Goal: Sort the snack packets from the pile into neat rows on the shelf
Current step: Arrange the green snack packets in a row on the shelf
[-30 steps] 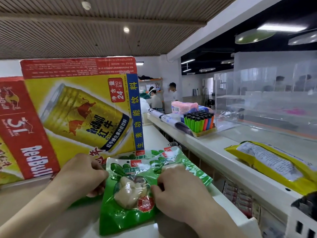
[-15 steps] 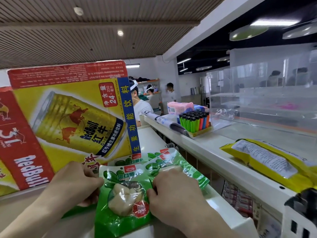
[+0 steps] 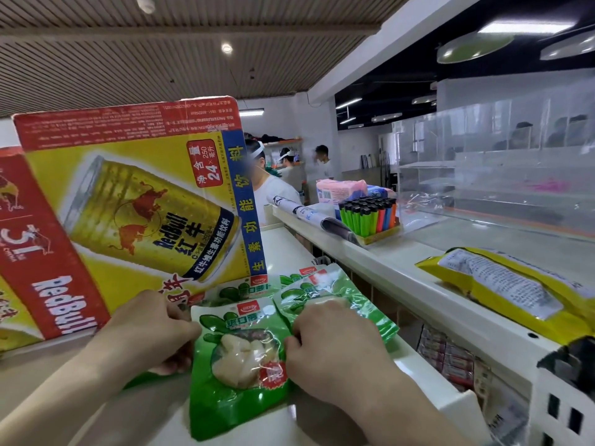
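Several green snack packets lie overlapping on the white shelf top (image 3: 289, 252). The nearest green packet (image 3: 238, 365) has a clear window showing pale contents. My left hand (image 3: 151, 329) grips its left edge with curled fingers. My right hand (image 3: 331, 346) holds its right edge, fingers curled, and partly covers a second green packet (image 3: 325, 288) behind it. A third green packet (image 3: 235, 291) peeks out behind, against the carton. A yellow snack packet (image 3: 502, 284) lies on the higher ledge to the right.
A large yellow and red drink carton (image 3: 135, 214) stands close behind the packets on the left. A tray of lighters (image 3: 370, 217), a pink pack (image 3: 341, 191) and a clear case (image 3: 499, 162) sit on the counter. People stand in the background.
The view has shifted slightly; both hands stay on the green packet, which has barely moved on the shelf top.
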Demonstrator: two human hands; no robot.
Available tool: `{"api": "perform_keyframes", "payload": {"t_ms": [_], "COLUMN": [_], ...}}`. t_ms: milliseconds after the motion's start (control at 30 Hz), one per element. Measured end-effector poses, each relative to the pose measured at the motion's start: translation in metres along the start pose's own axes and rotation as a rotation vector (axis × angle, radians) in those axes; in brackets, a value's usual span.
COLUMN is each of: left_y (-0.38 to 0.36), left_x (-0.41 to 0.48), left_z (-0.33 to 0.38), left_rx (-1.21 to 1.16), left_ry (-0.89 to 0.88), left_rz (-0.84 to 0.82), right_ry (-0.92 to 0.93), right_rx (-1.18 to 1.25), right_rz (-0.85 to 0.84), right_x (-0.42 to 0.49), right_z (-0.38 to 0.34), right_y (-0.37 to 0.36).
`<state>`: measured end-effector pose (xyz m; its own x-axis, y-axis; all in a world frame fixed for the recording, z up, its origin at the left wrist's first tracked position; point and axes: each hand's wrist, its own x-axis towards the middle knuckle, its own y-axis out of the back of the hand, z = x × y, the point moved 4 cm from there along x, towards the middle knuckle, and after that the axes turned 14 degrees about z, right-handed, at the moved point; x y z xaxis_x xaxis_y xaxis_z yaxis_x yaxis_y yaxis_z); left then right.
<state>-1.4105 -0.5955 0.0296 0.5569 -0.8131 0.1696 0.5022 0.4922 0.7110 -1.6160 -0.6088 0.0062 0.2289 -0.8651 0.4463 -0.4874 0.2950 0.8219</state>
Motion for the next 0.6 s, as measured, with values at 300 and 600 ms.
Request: {"api": "perform_keyframes", "payload": {"t_ms": [300, 600], "left_y": [-0.0073, -0.012], "left_x": [-0.0009, 0.0006], "left_z": [-0.0041, -0.0048], "left_rx": [-0.011, -0.001], "left_ry": [-0.07, -0.139], "left_rz": [-0.015, -0.012], "right_ry": [-0.05, -0.092], "right_rx": [-0.035, -0.034], "right_rz": [-0.012, -0.012], "right_x": [-0.0011, -0.0016], "right_z": [0.0026, 0.0051], "right_y": [-0.0003, -0.0013]}}
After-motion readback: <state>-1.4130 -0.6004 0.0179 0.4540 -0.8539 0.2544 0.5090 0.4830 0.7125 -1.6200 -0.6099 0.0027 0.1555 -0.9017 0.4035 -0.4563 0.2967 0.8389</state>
